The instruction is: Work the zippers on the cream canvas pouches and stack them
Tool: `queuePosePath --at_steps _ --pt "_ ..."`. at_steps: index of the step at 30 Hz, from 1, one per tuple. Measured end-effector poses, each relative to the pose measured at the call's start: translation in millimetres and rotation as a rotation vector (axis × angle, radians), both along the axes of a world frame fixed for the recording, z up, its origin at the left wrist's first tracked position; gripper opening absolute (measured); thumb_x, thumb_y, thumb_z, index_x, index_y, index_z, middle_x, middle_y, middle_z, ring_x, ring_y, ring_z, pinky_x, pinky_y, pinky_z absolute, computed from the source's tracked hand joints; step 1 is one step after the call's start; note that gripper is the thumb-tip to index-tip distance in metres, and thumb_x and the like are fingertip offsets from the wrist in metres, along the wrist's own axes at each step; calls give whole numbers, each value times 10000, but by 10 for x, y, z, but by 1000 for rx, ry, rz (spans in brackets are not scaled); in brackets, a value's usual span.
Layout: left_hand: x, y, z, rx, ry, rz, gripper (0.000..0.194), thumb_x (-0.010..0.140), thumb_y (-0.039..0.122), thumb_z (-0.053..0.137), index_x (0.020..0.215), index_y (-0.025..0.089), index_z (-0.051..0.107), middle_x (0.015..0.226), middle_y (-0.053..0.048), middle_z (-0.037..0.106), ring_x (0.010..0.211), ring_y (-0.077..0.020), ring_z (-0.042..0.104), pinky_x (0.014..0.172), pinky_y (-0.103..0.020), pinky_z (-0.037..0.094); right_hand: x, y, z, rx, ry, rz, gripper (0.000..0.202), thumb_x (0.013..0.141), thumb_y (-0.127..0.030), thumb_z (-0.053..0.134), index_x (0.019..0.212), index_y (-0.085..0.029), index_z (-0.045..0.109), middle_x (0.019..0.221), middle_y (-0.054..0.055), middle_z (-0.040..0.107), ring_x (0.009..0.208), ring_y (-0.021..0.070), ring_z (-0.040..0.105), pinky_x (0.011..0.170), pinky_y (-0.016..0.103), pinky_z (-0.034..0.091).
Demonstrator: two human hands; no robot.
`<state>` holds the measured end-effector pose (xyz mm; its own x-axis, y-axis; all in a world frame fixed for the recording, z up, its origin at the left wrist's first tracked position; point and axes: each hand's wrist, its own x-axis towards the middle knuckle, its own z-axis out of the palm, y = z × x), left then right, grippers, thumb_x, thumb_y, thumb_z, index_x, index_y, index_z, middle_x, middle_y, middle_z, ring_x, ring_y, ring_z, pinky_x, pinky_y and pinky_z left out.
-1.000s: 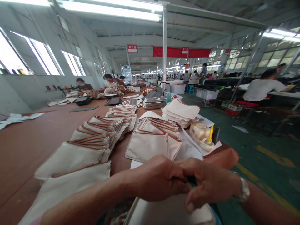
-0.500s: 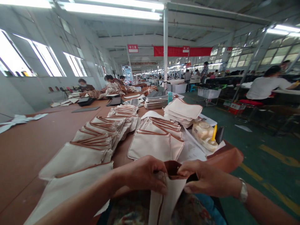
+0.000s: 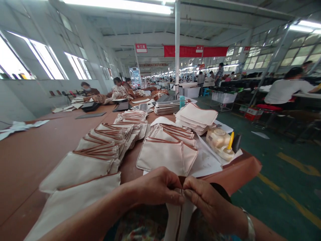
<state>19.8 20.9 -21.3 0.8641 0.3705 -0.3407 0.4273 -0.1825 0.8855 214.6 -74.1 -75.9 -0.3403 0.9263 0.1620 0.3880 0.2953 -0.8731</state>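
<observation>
A cream fabric piece (image 3: 179, 214) with brown edging hangs at the bottom centre, a dark seam line running down it. My left hand (image 3: 156, 187) pinches its top edge between thumb and fingers. Right beside it, my right hand (image 3: 208, 201) pinches the same edge, the two thumbs almost touching. Some brown material shows behind the fingertips. Just beyond my hands lies a stack of cream panels (image 3: 160, 157) with brown trim. Overlapping rows of similar cream panels (image 3: 85, 167) spread to the left.
Another cream stack (image 3: 197, 117) lies behind at the right, near a tub with a yellow-handled tool (image 3: 230, 140). Grey flat pieces (image 3: 167, 107) and a teal bottle (image 3: 182, 102) stand farther back. The brown table (image 3: 27, 160) drops off at the right. People sit in the background.
My right hand has moved left, close to my left hand. The opening at the top of the cream piece has been drawn together. The view has shifted slightly.
</observation>
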Motion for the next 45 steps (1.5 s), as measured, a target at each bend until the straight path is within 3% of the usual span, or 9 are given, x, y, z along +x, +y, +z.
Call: queuePosePath --at_steps 7,11,15,19,23,29,34,39,45 --pt "107 42 -52 -5 18 129 235 715 333 654 788 112 688 633 36 492 589 -98 375 522 -208 269 -7 46 -29 93 -64 -157 214 987 -278 368 838 -187 490 811 21 529 782 181 480 708 294 362" --pt "181 4 -85 -23 -17 155 135 695 255 591 716 124 619 598 50 425 564 -92 318 505 -227 224 79 178 -42 -115 202 -88 267 961 -346 440 759 -176 482 712 -19 431 684 147 391 624 261 312" --pt "224 -25 -160 -90 -103 180 188 723 316 613 725 133 572 626 50 428 578 -91 318 523 -224 226 156 250 -27 -257 335 6 329 939 -433 467 736 -174 465 652 -46 350 590 112 300 530 235 256" --pt "225 -35 -238 -246 -185 230 294 683 380 715 740 140 555 634 47 437 580 -91 327 529 -218 231 156 217 -41 -328 464 12 272 857 -365 614 734 -150 502 672 -35 416 606 101 330 543 223 257" --pt "223 -58 -251 -290 -224 210 346 678 425 741 758 139 563 655 38 446 588 -91 332 531 -216 225 129 167 -83 -415 644 28 216 838 -297 625 730 -140 523 668 -37 428 577 88 320 528 221 237" --pt "260 -134 -250 -95 -156 314 357 679 415 766 696 137 543 606 47 437 565 -85 309 503 -229 186 108 159 -49 -379 596 11 189 884 -283 565 764 -139 538 667 -33 417 591 98 301 541 235 232" --pt "243 -164 -292 -222 -211 392 172 688 270 647 716 104 610 591 32 452 551 -89 321 519 -230 225 133 137 12 -339 532 53 236 917 -331 551 776 -142 533 691 -31 397 612 104 299 548 236 243" --pt "230 -181 -266 14 -146 346 158 730 256 583 753 105 626 598 42 436 550 -88 310 489 -218 231 170 125 -16 -360 537 60 280 936 -380 539 769 -159 498 665 -48 362 583 97 270 522 226 227" --pt "237 -218 -227 402 -121 281 164 736 164 518 747 109 672 619 33 537 568 -88 400 494 -181 284 173 128 17 -181 299 -14 250 867 -370 646 826 -151 535 750 -18 471 678 124 373 605 237 319"
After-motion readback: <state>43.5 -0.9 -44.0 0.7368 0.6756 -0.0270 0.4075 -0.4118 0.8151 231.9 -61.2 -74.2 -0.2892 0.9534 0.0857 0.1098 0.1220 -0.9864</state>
